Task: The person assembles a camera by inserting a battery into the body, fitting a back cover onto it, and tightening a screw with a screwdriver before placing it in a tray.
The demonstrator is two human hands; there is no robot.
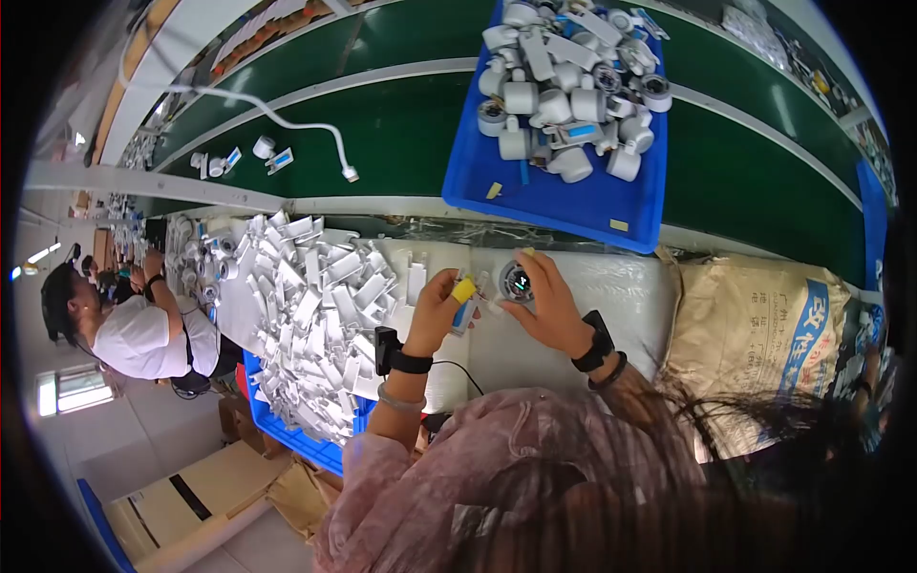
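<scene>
The left hand pinches a blue-and-white piece; the right hand grips a round part above the table, its dark face turned up, likely to keep it visible.

Head-worn fisheye, looking down, near hands

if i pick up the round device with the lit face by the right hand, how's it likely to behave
The round device is probably stiff, as its shell looks like moulded plastic. Its circular rim suggests it could roll if stood on edge. The lit dark face may be its fragile part.
</scene>
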